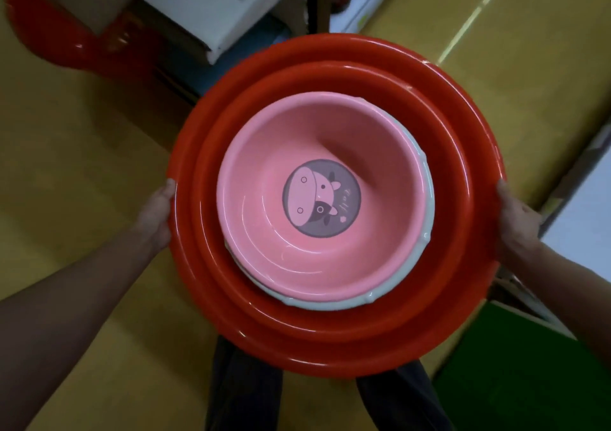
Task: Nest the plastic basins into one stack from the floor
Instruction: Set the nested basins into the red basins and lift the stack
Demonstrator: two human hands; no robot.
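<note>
The stack of nested basins hangs between the two hands, above the person's legs. The left hand (158,214) grips the large red basin (337,354) at its left rim and the right hand (518,220) at its right rim, thumbs on the edge, fingers hidden beneath. Inside it sits a smaller red basin (330,80), then a pale basin (317,303), then a pink basin (264,152) with a cow picture (319,198).

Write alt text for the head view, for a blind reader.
A left hand and right hand grip the rim of a big red basin, seen from above. Nested in it are a smaller red basin, a pale basin and a pink basin with a cartoon cow inside.
</note>
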